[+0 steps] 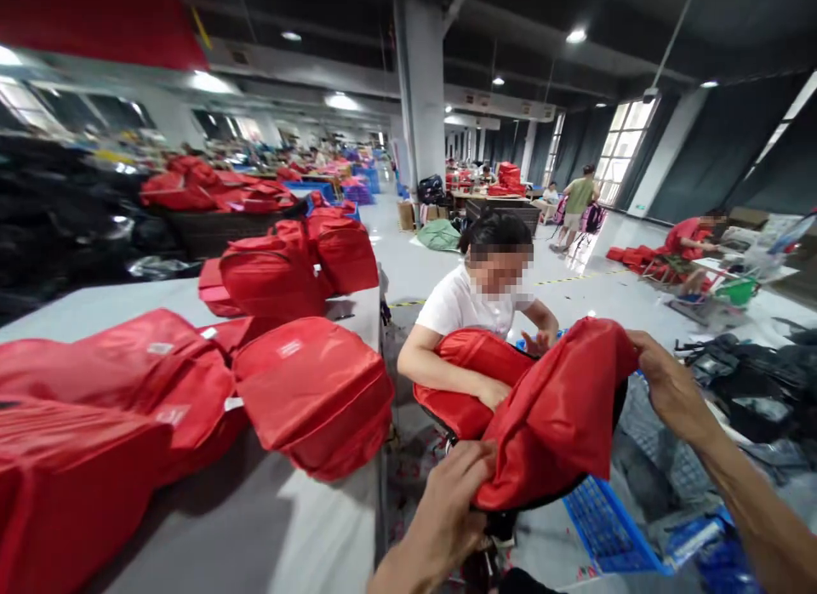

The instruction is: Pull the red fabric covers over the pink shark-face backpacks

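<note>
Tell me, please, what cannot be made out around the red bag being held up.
- Far side of the held red bag: head view, hidden by its near side.
- Lap of the co-worker: head view, covered by red fabric.
- Any writing on the white tag: head view, too small and blurred.
- Leftmost red bag: head view, cut off by the left edge.

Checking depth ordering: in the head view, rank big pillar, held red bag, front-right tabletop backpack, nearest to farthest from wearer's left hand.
1. Held red bag: in left hand.
2. Front-right tabletop backpack: leftward, by table edge.
3. Big pillar: background, beyond the table.
</note>
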Demonstrator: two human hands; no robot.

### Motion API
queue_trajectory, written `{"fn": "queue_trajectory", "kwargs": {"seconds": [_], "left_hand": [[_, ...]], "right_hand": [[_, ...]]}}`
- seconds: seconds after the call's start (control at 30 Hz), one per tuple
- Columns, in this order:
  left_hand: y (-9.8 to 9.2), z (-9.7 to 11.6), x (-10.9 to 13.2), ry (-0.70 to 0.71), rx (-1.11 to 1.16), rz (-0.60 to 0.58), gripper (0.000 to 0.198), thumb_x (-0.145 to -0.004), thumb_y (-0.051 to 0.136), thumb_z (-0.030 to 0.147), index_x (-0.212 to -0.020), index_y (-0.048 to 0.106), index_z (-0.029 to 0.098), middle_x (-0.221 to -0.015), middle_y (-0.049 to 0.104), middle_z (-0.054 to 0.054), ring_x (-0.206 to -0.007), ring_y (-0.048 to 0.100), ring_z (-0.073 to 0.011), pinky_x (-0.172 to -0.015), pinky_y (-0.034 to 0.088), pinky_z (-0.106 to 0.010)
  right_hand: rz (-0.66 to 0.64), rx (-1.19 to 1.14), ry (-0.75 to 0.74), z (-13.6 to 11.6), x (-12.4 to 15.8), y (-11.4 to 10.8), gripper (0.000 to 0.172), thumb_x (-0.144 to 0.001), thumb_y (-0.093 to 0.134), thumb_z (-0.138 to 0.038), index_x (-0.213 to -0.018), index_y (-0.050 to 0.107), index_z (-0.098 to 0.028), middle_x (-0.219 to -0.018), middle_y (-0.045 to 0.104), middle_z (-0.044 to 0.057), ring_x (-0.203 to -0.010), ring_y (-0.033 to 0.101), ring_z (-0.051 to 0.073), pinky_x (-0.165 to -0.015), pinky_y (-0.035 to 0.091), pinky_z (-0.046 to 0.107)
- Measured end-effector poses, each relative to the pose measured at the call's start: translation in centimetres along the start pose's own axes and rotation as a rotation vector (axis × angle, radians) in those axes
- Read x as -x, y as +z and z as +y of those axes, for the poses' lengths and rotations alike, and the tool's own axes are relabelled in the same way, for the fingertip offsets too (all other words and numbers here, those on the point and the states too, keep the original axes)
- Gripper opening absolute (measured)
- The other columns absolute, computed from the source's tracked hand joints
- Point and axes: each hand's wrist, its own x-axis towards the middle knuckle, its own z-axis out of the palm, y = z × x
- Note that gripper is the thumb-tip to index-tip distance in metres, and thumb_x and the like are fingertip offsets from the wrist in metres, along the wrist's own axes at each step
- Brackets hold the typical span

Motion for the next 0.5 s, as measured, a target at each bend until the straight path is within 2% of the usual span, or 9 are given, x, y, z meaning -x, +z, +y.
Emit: {"fn": "queue_trajectory", "kwargs": {"seconds": [0.1,0.2,0.23,0.3,0.33,0.4,0.43,0.5], "left_hand": [[0.4,1.6,1.0,0.033,0.022,-0.051,0.042,-0.078,0.052,0.000,-0.111,0.061,0.025,-0.107,0.081,-0.008,-0.106,0.078,-0.0242,-0.092,0.067,-0.035],[0.4,3.4,1.1,0.073,0.055,-0.162,0.043,-0.089,0.048,0.003,-0.122,0.064,0.024,-0.112,0.081,-0.011,-0.116,0.078,-0.0261,-0.101,0.067,-0.039],[0.4,3.8,1.1,0.083,0.049,-0.206,0.044,-0.092,0.047,0.004,-0.128,0.064,0.023,-0.115,0.081,-0.012,-0.120,0.078,-0.0270,-0.105,0.067,-0.041],[0.5,4.5,1.0,0.101,0.015,-0.259,0.046,-0.099,0.044,0.006,-0.138,0.063,0.021,-0.119,0.082,-0.014,-0.126,0.077,-0.0283,-0.112,0.065,-0.044],[0.6,4.8,1.0,0.111,-0.005,-0.256,0.044,-0.102,0.043,0.006,-0.139,0.063,0.019,-0.120,0.083,-0.014,-0.127,0.078,-0.0284,-0.113,0.065,-0.045],[0.5,5.4,0.6,0.159,-0.058,-0.197,0.034,-0.109,0.045,0.009,-0.134,0.066,0.017,-0.117,0.085,-0.013,-0.123,0.080,-0.0277,-0.113,0.065,-0.045],[0.4,5.8,0.3,0.188,-0.096,-0.153,0.028,-0.111,0.049,0.011,-0.130,0.068,0.018,-0.115,0.085,-0.012,-0.119,0.081,-0.0267,-0.111,0.066,-0.044],[0.0,6.7,-0.8,0.254,-0.181,-0.053,0.016,-0.109,0.062,0.010,-0.117,0.072,0.019,-0.109,0.086,-0.006,-0.113,0.082,-0.0244,-0.106,0.067,-0.040]], "right_hand": [[0.036,-0.004,0.010,-1.0,0.2,-0.3,0.068,-0.107,0.049,-0.087,-0.124,0.083,-0.030,-0.129,0.083,0.010,-0.120,0.077,0.034,-0.114,0.060,0.050],[0.033,-0.146,0.002,-2.5,-1.5,-0.7,0.062,-0.106,0.059,-0.082,-0.137,0.080,-0.033,-0.137,0.081,0.008,-0.128,0.076,0.033,-0.118,0.059,0.049],[-0.011,-0.223,0.003,-2.9,-2.0,-0.7,0.063,-0.105,0.061,-0.082,-0.139,0.080,-0.033,-0.139,0.081,0.007,-0.131,0.075,0.033,-0.119,0.058,0.049],[-0.230,-0.321,0.019,-3.5,-2.5,-1.0,0.066,-0.105,0.058,-0.085,-0.128,0.086,-0.030,-0.127,0.085,0.007,-0.123,0.078,0.032,-0.114,0.061,0.047],[-0.351,-0.326,0.024,-3.8,-2.3,-1.4,0.067,-0.107,0.053,-0.086,-0.114,0.089,-0.029,-0.113,0.087,0.007,-0.110,0.080,0.030,-0.106,0.063,0.046],[-0.500,-0.259,0.015,-4.6,-1.1,-2.9,0.072,-0.113,0.045,-0.080,-0.083,0.088,-0.029,-0.083,0.082,0.008,-0.082,0.078,0.027,-0.084,0.064,0.044],[-0.522,-0.223,-0.021,-5.0,-0.3,-4.0,0.071,-0.115,0.047,-0.074,-0.074,0.085,-0.030,-0.073,0.078,0.008,-0.070,0.074,0.025,-0.073,0.061,0.043],[-0.426,-0.169,-0.102,-5.6,0.7,-6.3,0.060,-0.115,0.057,-0.063,-0.070,0.083,-0.033,-0.061,0.071,0.006,-0.054,0.065,0.021,-0.055,0.054,0.041]]}}
